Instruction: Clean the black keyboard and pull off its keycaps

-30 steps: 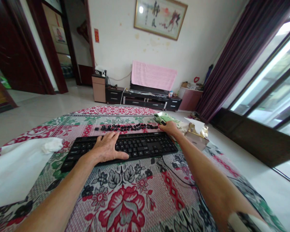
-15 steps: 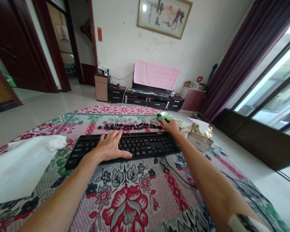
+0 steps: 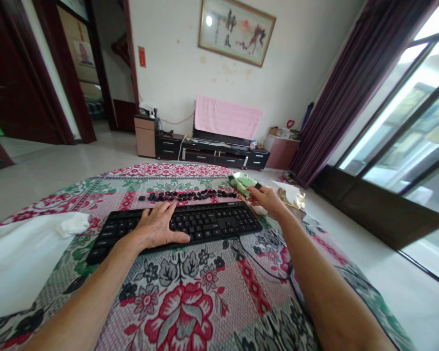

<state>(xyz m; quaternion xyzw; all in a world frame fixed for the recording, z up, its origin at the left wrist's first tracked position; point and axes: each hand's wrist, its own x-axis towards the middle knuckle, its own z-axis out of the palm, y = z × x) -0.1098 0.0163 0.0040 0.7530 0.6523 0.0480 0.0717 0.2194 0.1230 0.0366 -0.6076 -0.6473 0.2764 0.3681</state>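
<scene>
A black keyboard lies across the patterned tablecloth. My left hand rests on its left half with fingers and thumb spread, the thumb along the lower rows and the fingertips near the far edge. Beyond the keyboard's right end, my right hand pinches a small black object, too small to name surely. That hand is beside a green soft packet. Loose black keycaps form a rough row along the keyboard's far side.
White paper or cloth lies at left, with a crumpled white wad on it. A tissue box with gold trim stands behind my right wrist. The keyboard's black cable runs towards my right forearm.
My right hand has shifted slightly right and back from the green packet, still pinching the small black object. My left hand keeps its place on the keyboard. The view has turned a little rightward.
</scene>
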